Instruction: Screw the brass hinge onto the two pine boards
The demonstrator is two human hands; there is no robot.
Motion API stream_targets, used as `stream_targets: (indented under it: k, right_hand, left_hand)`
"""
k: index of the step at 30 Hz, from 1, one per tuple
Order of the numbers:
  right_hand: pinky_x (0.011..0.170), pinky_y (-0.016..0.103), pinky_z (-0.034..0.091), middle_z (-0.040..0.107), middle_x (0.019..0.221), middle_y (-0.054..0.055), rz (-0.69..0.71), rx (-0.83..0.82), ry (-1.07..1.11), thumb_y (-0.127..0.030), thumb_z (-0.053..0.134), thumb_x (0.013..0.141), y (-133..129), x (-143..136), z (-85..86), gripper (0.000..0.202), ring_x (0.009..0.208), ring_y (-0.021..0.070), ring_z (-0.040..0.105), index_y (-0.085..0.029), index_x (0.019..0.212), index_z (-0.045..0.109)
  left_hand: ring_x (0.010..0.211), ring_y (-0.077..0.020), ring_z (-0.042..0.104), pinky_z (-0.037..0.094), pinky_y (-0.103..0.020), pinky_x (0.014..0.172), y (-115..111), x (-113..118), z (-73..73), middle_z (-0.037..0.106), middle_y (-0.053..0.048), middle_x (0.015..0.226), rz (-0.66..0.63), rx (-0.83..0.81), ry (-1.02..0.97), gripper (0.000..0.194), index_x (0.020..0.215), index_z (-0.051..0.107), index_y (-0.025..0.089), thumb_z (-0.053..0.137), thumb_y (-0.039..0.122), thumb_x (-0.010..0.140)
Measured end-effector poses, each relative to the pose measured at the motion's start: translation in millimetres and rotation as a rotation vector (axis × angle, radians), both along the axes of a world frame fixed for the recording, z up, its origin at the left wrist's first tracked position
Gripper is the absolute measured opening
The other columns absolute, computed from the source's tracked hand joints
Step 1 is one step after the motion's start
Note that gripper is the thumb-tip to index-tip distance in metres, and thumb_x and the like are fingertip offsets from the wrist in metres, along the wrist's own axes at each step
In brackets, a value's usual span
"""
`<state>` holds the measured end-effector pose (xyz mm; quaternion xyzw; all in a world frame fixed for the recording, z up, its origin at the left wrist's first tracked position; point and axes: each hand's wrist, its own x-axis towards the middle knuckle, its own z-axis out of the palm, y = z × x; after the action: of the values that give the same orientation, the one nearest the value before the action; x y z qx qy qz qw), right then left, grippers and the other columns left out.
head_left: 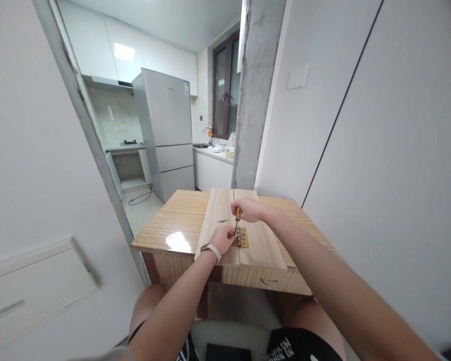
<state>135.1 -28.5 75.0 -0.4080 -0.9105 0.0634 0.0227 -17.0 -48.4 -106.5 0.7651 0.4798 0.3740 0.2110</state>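
Observation:
My right hand [247, 209] is wrapped round the yellow handle of a screwdriver [238, 213], held nearly upright with its shaft pointing down. Below it, the brass hinge [242, 237] lies across the seam between two pale wooden boards, the left board [217, 206] and the right board [265, 245]. At the hinge's left side my left hand [223, 239] is closed, its fingertips pinched beside the screwdriver's tip. Whatever they hold is too small or hidden to make out. A little heap of dark pieces, perhaps screws [222, 221], rests on the left board.
The boards lie on a glossy wooden table [180, 210] with a drawer handle [268, 282] in its front. Their near ends reach the table's front edge. A white wall [361, 150] rises on the right. Beyond the table are a concrete-edged doorway, a fridge [167, 115] and a sink counter [212, 163].

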Motion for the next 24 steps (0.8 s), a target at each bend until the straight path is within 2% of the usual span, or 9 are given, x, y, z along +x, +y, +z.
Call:
stream_targets:
  k: [4, 7, 11, 15, 19, 24]
  right_hand:
    - [0.062, 0.022, 0.037, 0.075, 0.096, 0.005, -0.054, 0.064, -0.008, -0.019, 0.072, 0.082, -4, -3, 0.4, 0.013, 0.085, 0.0164, 0.065, -0.020, 0.095, 0.071]
    - [0.063, 0.022, 0.037, 0.075, 0.096, 0.005, -0.063, 0.077, -0.019, -0.019, 0.070, 0.083, -4, -3, -1.7, 0.012, 0.085, 0.0168, 0.065, -0.020, 0.095, 0.070]
    - [0.063, 0.023, 0.038, 0.075, 0.094, 0.005, -0.056, 0.088, 0.002, -0.016, 0.068, 0.082, -1, 1, -5.3, 0.012, 0.084, 0.0167, 0.065, -0.020, 0.093, 0.071]
    - [0.065, 0.023, 0.039, 0.076, 0.090, 0.004, -0.050, 0.099, 0.041, -0.013, 0.068, 0.080, 1, 3, -4.3, 0.010, 0.082, 0.0158, 0.065, -0.019, 0.087, 0.073]
    - [0.067, 0.023, 0.040, 0.076, 0.090, 0.004, -0.056, 0.140, 0.037, -0.015, 0.070, 0.079, 1, 3, -3.8, 0.007, 0.083, 0.0163, 0.066, -0.019, 0.083, 0.074]
    - [0.069, 0.023, 0.040, 0.075, 0.099, 0.007, -0.075, 0.143, 0.025, -0.016, 0.067, 0.082, -3, 1, -7.2, 0.012, 0.088, 0.0175, 0.066, -0.018, 0.094, 0.071]
  left_hand:
    - [0.071, -0.0149, 0.063, 0.047, -0.025, 0.068, 0, 0, 1.2, 0.070, -0.002, 0.078, -0.019, -0.031, 0.016, 0.006, 0.082, 0.068, 0.017, 0.064, 0.014, 0.085]
    - [0.086, -0.0196, 0.064, 0.051, -0.031, 0.080, -4, -4, 4.9, 0.070, -0.006, 0.092, -0.040, 0.010, 0.097, 0.007, 0.092, 0.069, 0.018, 0.067, 0.020, 0.085]
    - [0.118, -0.0311, 0.055, 0.043, -0.045, 0.105, -18, -17, 10.5, 0.063, -0.014, 0.121, 0.005, 0.150, 0.265, 0.044, 0.117, 0.066, 0.019, 0.073, 0.047, 0.084]
    - [0.134, -0.0381, 0.041, 0.032, -0.051, 0.114, -31, -28, 14.6, 0.048, -0.017, 0.146, 0.017, 0.142, 0.397, 0.079, 0.142, 0.052, 0.023, 0.064, 0.071, 0.081]
    - [0.137, -0.0415, 0.038, 0.030, -0.054, 0.112, -34, -28, 16.2, 0.045, -0.016, 0.151, 0.014, 0.087, 0.456, 0.094, 0.154, 0.041, 0.028, 0.057, 0.081, 0.078]
    - [0.136, -0.0443, 0.038, 0.029, -0.057, 0.110, -29, -22, 15.6, 0.046, -0.018, 0.148, 0.016, 0.080, 0.495, 0.104, 0.156, 0.038, 0.028, 0.054, 0.089, 0.073]
